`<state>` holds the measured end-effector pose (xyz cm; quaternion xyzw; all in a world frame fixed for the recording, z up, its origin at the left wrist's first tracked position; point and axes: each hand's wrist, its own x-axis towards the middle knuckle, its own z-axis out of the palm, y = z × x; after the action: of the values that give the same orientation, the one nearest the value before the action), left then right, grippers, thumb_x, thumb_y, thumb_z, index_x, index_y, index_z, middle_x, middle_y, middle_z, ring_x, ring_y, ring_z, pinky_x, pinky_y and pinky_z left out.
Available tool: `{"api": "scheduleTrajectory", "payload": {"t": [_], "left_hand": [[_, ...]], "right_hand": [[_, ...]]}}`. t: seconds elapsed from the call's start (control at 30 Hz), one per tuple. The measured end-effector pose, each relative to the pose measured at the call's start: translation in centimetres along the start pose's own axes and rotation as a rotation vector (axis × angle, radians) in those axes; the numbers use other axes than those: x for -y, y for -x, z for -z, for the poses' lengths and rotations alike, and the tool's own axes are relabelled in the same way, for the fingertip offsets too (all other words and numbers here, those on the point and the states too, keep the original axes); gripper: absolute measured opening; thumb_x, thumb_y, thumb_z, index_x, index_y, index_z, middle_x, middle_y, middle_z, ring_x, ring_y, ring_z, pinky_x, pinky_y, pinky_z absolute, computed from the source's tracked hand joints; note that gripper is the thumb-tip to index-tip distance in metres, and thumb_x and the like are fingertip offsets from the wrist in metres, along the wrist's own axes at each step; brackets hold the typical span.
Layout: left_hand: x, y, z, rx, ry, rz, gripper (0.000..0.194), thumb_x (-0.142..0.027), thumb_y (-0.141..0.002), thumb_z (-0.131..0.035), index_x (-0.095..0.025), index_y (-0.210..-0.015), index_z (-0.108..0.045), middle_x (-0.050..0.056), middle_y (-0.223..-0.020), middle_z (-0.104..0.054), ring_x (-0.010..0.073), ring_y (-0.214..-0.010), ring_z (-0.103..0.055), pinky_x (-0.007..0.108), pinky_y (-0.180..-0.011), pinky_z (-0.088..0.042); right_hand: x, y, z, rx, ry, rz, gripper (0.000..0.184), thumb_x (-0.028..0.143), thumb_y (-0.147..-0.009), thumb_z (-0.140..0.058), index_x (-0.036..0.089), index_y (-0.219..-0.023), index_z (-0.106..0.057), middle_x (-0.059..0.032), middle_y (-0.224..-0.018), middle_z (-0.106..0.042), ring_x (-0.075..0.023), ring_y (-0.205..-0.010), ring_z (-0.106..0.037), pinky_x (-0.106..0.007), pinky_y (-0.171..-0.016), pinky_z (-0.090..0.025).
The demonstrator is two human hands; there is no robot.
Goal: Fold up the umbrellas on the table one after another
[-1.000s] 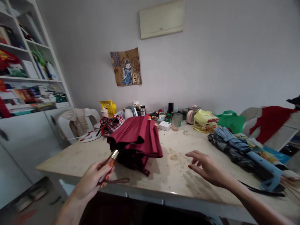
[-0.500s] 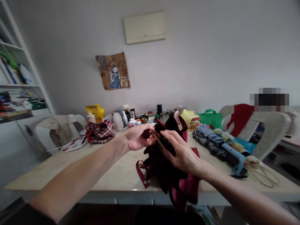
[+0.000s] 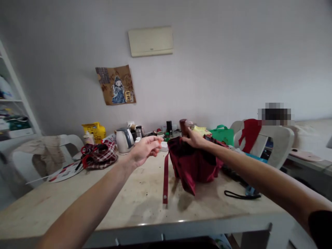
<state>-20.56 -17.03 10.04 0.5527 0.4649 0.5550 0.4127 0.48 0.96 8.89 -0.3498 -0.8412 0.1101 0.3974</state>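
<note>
A dark red folding umbrella [image 3: 193, 164] hangs upright over the table [image 3: 85, 204], its loose canopy folds pointing down and its closing strap [image 3: 165, 180] dangling to the tabletop. My right hand [image 3: 193, 139] is closed around the umbrella's upper end, where a dark red handle [image 3: 183, 126] sticks up. My left hand [image 3: 144, 149] hovers just left of the umbrella, fingers loosely curled and holding nothing, apart from the fabric.
A white kettle [image 3: 123, 140], a plaid cloth with red scissors [image 3: 97, 155], a yellow bag [image 3: 94, 130], bottles and cups line the table's back. A green bag [image 3: 223, 134] and a black cord [image 3: 241, 196] lie right. White chairs stand at both sides.
The umbrella went from lying on the table, handle in my left hand, to hanging upright from my right hand. My left hand let go. The view swung right.
</note>
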Motion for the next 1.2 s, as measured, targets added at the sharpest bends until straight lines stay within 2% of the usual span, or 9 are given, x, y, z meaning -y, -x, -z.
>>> {"api": "scheduleTrajectory", "payload": {"t": [0.17,0.23,0.3,0.43,0.6,0.77,0.93,1.1,1.2], "left_hand": [[1.7,-0.6,1.5,-0.211,-0.308,-0.201,0.028,-0.029,-0.074,-0.067,-0.014,-0.097,-0.063,0.000,-0.069,-0.058,0.0099,-0.058,-0.053,0.022,-0.055,-0.044],[1.5,-0.6,1.9,-0.258,-0.500,-0.311,0.026,-0.029,-0.077,-0.063,-0.014,-0.098,-0.063,0.002,-0.075,-0.061,0.0126,-0.066,-0.057,0.027,-0.066,-0.048],[1.1,-0.4,2.1,-0.273,-0.697,-0.444,0.024,-0.028,-0.078,-0.061,-0.016,-0.099,-0.063,0.006,-0.088,-0.063,0.0168,-0.080,-0.060,0.032,-0.080,-0.049],[0.9,-0.3,1.9,-0.204,-0.931,-0.619,0.034,-0.030,-0.079,-0.061,-0.018,-0.111,-0.061,0.010,-0.111,-0.059,0.0245,-0.109,-0.054,0.041,-0.102,-0.039],[2.8,-2.0,4.0,0.077,-1.009,-0.341,0.040,-0.043,-0.080,-0.059,-0.019,-0.112,-0.065,0.009,-0.109,-0.062,0.0242,-0.101,-0.059,0.035,-0.096,-0.042],[3.6,-2.3,7.1,0.133,-1.143,-0.144,0.040,-0.046,-0.073,-0.068,-0.021,-0.103,-0.070,0.004,-0.075,-0.068,0.0215,-0.078,-0.062,0.028,-0.074,-0.044],[2.6,-0.2,4.5,-0.068,-0.850,-0.327,0.029,-0.040,-0.079,-0.063,-0.017,-0.095,-0.070,0.008,-0.090,-0.070,0.0189,-0.079,-0.064,0.028,-0.072,-0.047],[1.5,2.9,1.1,-0.024,-0.583,-0.373,0.023,-0.036,-0.080,-0.064,-0.016,-0.089,-0.071,0.007,-0.084,-0.070,0.0154,-0.069,-0.062,0.026,-0.064,-0.049],[1.5,4.2,0.2,0.035,-0.581,-0.368,0.019,-0.031,-0.080,-0.064,-0.016,-0.087,-0.072,0.006,-0.077,-0.069,0.0142,-0.064,-0.060,0.025,-0.061,-0.048]], "right_hand": [[2.6,-1.0,-0.3,0.014,-0.067,-0.122,0.014,0.030,-0.075,-0.063,0.017,-0.075,-0.063,-0.0050,-0.072,-0.066,-0.0189,-0.070,-0.061,-0.029,-0.067,-0.047],[3.5,-1.2,-0.2,0.070,-0.121,-0.050,0.015,0.032,-0.076,-0.063,0.017,-0.078,-0.064,-0.0044,-0.074,-0.068,-0.0183,-0.070,-0.062,-0.028,-0.064,-0.047],[4.4,-1.0,-0.5,0.139,-0.183,0.033,0.017,0.034,-0.071,-0.069,0.018,-0.077,-0.065,-0.0025,-0.072,-0.067,-0.0176,-0.068,-0.061,-0.026,-0.060,-0.047],[6.1,-0.1,-1.7,0.029,-0.239,0.003,0.017,0.032,-0.070,-0.067,0.017,-0.077,-0.062,-0.0019,-0.070,-0.066,-0.0164,-0.065,-0.058,-0.026,-0.057,-0.046],[5.8,-0.7,-1.3,0.209,-0.315,0.082,0.019,0.031,-0.066,-0.068,0.016,-0.077,-0.063,-0.0014,-0.072,-0.065,-0.0153,-0.065,-0.057,-0.028,-0.062,-0.047],[3.1,-2.3,-0.8,-0.271,-0.320,-0.011,0.016,0.027,-0.065,-0.064,0.018,-0.075,-0.055,0.0004,-0.067,-0.059,-0.0143,-0.063,-0.054,-0.027,-0.057,-0.045],[2.8,-1.4,-1.3,-0.199,-0.385,0.221,0.009,0.019,-0.060,-0.058,0.021,-0.064,-0.050,0.0041,-0.061,-0.054,-0.0109,-0.057,-0.049,-0.024,-0.053,-0.043],[2.8,-0.9,3.7,-0.379,-0.413,0.081,0.006,0.021,-0.062,-0.053,0.022,-0.063,-0.047,0.0040,-0.056,-0.047,-0.0099,-0.047,-0.042,-0.024,-0.043,-0.036],[3.0,0.9,5.6,-0.098,-0.334,0.139,0.011,0.019,-0.059,-0.057,0.020,-0.069,-0.055,0.0044,-0.056,-0.049,-0.0107,-0.046,-0.044,-0.026,-0.045,-0.037]]}}
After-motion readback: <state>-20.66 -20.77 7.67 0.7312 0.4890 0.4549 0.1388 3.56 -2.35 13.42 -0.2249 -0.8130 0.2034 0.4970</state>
